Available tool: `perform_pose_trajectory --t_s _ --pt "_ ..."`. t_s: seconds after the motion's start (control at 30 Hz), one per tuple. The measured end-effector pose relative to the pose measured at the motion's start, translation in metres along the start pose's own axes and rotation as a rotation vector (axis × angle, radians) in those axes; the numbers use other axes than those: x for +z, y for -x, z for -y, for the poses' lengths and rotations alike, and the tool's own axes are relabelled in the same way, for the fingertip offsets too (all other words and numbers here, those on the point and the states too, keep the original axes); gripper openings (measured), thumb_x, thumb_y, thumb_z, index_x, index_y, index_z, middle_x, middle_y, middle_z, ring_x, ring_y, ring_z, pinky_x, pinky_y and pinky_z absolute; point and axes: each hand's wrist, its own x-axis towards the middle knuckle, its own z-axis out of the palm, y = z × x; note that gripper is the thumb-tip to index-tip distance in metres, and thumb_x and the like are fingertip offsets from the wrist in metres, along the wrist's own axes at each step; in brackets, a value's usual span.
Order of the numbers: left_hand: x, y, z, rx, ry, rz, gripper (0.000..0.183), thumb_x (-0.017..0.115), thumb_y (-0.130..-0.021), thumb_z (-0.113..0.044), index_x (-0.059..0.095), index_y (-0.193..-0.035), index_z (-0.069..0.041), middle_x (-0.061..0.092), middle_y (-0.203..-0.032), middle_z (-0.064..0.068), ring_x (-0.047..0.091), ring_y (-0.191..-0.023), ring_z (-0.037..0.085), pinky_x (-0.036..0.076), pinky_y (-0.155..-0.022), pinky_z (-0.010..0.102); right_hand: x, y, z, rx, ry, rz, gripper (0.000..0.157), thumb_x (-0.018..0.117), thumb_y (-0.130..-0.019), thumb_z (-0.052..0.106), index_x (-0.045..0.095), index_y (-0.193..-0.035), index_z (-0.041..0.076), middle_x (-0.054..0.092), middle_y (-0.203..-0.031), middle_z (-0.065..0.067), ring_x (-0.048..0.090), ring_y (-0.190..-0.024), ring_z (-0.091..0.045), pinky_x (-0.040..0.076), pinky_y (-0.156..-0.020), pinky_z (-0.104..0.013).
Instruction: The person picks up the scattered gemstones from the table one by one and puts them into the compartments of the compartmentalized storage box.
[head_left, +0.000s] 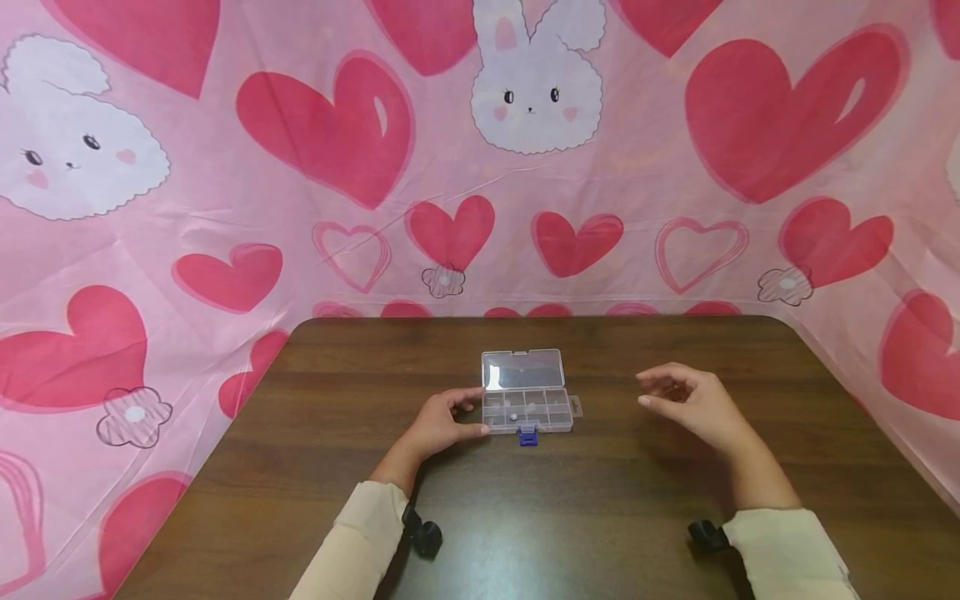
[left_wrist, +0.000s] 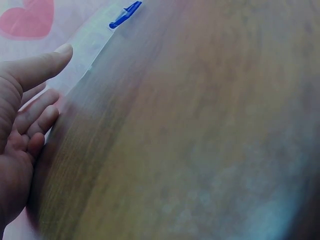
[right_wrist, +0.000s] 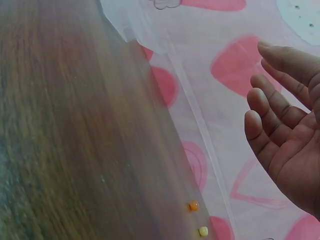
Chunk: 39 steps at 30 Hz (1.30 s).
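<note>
A clear plastic compartment box (head_left: 552,423) lies on the table with its transparent lid (head_left: 525,369) folded back. A small pale bead (head_left: 513,417) sits in one front compartment, and other compartments hold faint whitish bits. At the front hangs a blue latch (head_left: 528,437), unfastened. My left hand (head_left: 442,423) holds the box's left end, thumb at the near corner and forefinger at the far one. Well to the right of the box, my right hand (head_left: 693,404) hovers over the table, fingers loosely bent and apart from the thumb, with nothing between them.
An orange bead (right_wrist: 194,205) and a yellow bead (right_wrist: 203,231) lie near the table's edge in the right wrist view. The brown wooden table (head_left: 600,517) meets a pink cloth (head_left: 637,183) with hearts and rabbits behind. A clear hanging tab (head_left: 576,406) sticks out from the box's right end.
</note>
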Motion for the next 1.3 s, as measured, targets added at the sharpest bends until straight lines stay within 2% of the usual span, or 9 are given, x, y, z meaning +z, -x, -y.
perform_pose_trajectory --t_s 0.27,0.53,0.77,1.0,1.3 --pt "-0.001 0.001 -0.001 -0.005 -0.003 0.013 0.059 0.086 -0.075 -0.023 0.065 -0.129 -0.013 0.065 -0.121 0.002 0.058 -0.107 0.022 0.043 -0.097 0.047 -0.010 0.003 -0.002 0.029 -0.022 -0.033 0.028 0.077 -0.083 0.005 0.069 -0.110 0.001 0.070 -0.089 -0.004 0.062 -0.077 -0.010 0.050 -0.064 -0.023" --pt "-0.001 0.001 -0.001 -0.006 -0.003 0.008 0.059 0.086 -0.075 -0.024 0.065 -0.129 -0.013 0.065 -0.120 0.001 0.057 -0.106 0.022 0.043 -0.096 0.047 -0.025 0.007 -0.009 0.059 0.028 -0.073 0.026 0.077 -0.085 0.012 0.070 -0.109 0.005 0.070 -0.091 0.006 0.061 -0.079 -0.008 0.048 -0.067 -0.020" --pt "0.000 0.001 0.002 -0.014 -0.010 0.003 0.060 0.087 -0.074 -0.025 0.065 -0.129 -0.015 0.065 -0.119 -0.001 0.057 -0.106 0.020 0.043 -0.096 0.044 -0.035 0.011 -0.017 0.074 0.039 -0.115 0.026 0.076 -0.086 0.012 0.069 -0.109 0.003 0.072 -0.093 0.000 0.062 -0.078 -0.007 0.048 -0.068 -0.017" --pt "0.000 0.000 0.002 -0.012 -0.017 0.001 0.059 0.087 -0.074 -0.025 0.065 -0.128 -0.015 0.066 -0.117 -0.001 0.058 -0.105 0.020 0.043 -0.095 0.043 -0.041 0.014 -0.023 0.081 0.032 -0.144 0.026 0.076 -0.086 0.009 0.068 -0.109 0.002 0.071 -0.089 0.006 0.061 -0.077 -0.004 0.047 -0.068 -0.015" --pt "-0.001 0.001 0.000 -0.005 -0.017 0.007 0.060 0.087 -0.074 -0.025 0.065 -0.129 -0.014 0.065 -0.118 0.001 0.058 -0.105 0.021 0.043 -0.095 0.045 -0.047 0.017 -0.030 0.107 0.023 -0.179 0.025 0.077 -0.084 0.007 0.070 -0.107 0.006 0.067 -0.088 0.019 0.061 -0.076 -0.001 0.046 -0.067 -0.013"
